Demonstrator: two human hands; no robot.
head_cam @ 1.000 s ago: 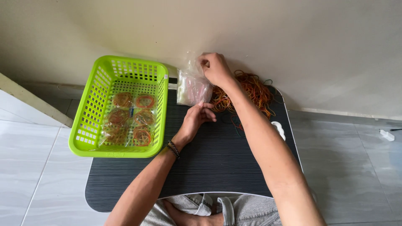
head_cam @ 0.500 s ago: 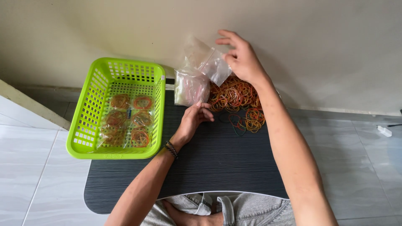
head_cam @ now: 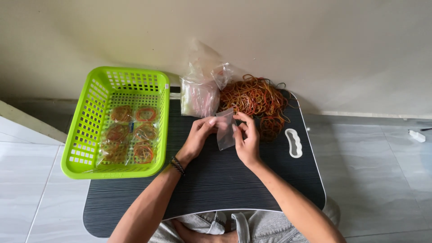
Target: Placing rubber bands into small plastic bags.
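I see both hands pinching one small clear bag (head_cam: 225, 129) between them, just above the middle of the dark striped desk (head_cam: 216, 180). My left hand (head_cam: 198, 137) has a narrow grip on the bag's left edge with thumb and fingertips; my right hand (head_cam: 245, 141) holds the right edge the same way. Just behind lies a pile of rubber bands (head_cam: 258, 101), beside a stack of clear bags (head_cam: 200, 94). To the left sits a green basket (head_cam: 85, 135) holding filled packets (head_cam: 130, 135).
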